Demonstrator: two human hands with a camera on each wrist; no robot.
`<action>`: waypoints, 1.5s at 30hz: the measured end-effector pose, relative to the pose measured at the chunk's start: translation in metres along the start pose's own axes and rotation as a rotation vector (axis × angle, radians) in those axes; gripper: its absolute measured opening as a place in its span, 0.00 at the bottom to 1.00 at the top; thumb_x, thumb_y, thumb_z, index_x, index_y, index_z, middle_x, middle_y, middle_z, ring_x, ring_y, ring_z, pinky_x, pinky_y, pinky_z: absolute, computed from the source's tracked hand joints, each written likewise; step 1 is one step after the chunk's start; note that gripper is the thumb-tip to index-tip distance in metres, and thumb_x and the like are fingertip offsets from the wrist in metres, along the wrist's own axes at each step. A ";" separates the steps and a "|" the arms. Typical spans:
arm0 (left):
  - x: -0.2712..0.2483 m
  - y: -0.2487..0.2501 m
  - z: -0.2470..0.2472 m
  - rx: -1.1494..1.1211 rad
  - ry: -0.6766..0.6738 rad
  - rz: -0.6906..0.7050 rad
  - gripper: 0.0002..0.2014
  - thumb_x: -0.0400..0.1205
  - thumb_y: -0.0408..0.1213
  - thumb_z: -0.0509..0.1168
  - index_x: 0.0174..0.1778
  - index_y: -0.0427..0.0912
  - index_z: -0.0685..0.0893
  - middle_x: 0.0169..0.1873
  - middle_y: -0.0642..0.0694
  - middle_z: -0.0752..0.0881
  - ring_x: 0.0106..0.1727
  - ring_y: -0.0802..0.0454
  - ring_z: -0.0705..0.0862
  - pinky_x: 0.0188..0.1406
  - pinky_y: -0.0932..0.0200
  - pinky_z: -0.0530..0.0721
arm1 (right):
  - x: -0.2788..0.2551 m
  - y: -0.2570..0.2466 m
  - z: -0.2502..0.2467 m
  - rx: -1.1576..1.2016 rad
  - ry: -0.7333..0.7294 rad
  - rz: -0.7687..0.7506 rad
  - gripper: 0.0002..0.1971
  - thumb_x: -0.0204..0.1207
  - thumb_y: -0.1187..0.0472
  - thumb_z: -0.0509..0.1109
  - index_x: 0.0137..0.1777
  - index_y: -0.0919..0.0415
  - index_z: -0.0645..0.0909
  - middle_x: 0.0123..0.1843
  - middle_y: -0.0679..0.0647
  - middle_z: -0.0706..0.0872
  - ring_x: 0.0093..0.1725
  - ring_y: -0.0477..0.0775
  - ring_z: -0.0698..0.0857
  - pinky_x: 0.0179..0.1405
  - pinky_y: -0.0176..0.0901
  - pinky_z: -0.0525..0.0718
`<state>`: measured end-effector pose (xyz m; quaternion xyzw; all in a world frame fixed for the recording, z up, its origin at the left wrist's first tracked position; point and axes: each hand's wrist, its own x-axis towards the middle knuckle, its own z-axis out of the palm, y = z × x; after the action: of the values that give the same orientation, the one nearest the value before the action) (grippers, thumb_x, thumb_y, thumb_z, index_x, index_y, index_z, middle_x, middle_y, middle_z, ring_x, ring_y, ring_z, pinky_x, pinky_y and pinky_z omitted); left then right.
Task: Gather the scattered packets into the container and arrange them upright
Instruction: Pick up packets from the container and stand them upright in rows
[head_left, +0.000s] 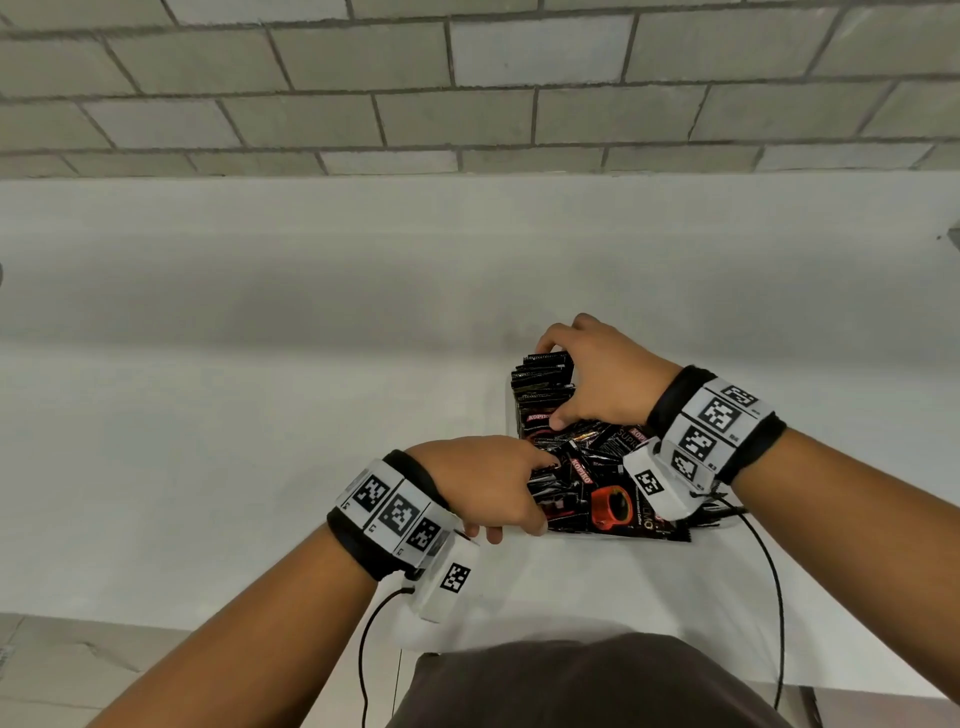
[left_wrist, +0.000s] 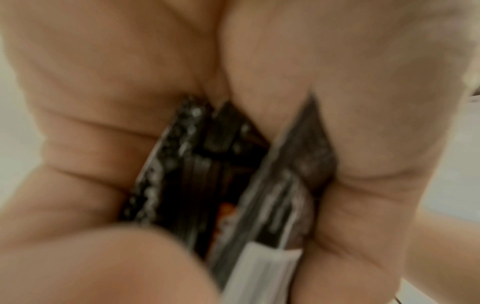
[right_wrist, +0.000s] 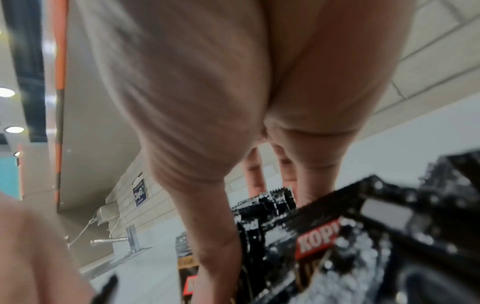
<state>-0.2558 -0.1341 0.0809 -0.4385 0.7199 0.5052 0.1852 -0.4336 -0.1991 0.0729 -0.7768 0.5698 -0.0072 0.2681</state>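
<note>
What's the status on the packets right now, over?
Right hand clamps the upright packet row at the container's far end. Left hand grips loose packets near side. Jumbled packets lie flat between. Nothing blocking.

Looks like an institutional or commercial building, not a home: bare grey block wall (head_left: 467, 78) across the top, a plain white bench (head_left: 260, 415) below. At left of the right wrist view, recessed ceiling lights (right_wrist: 6, 92), a blue wall sign (right_wrist: 140, 194), an orange-edged column (right_wrist: 60, 82).
</note>
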 end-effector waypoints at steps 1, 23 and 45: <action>0.000 0.000 0.000 -0.006 -0.002 -0.002 0.21 0.83 0.38 0.71 0.72 0.51 0.78 0.56 0.43 0.89 0.46 0.39 0.93 0.34 0.49 0.91 | 0.000 0.000 0.000 0.018 0.001 0.002 0.41 0.56 0.54 0.90 0.70 0.49 0.75 0.58 0.49 0.71 0.56 0.52 0.78 0.51 0.43 0.79; -0.008 0.003 -0.005 0.007 0.030 0.010 0.22 0.84 0.40 0.71 0.74 0.52 0.78 0.53 0.50 0.89 0.45 0.42 0.93 0.25 0.59 0.86 | -0.004 0.004 -0.001 0.074 0.030 -0.001 0.44 0.53 0.53 0.91 0.71 0.47 0.75 0.60 0.49 0.68 0.43 0.42 0.76 0.40 0.38 0.75; -0.046 -0.040 -0.023 -0.623 0.502 0.251 0.12 0.83 0.29 0.72 0.62 0.42 0.85 0.44 0.50 0.90 0.42 0.39 0.93 0.22 0.57 0.80 | -0.030 0.006 -0.033 0.171 0.169 -0.058 0.29 0.71 0.43 0.80 0.71 0.41 0.76 0.64 0.45 0.76 0.61 0.45 0.79 0.64 0.46 0.83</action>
<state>-0.1934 -0.1382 0.1008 -0.4918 0.6032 0.5950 -0.2005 -0.4597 -0.1875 0.1069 -0.7638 0.5649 -0.1290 0.2842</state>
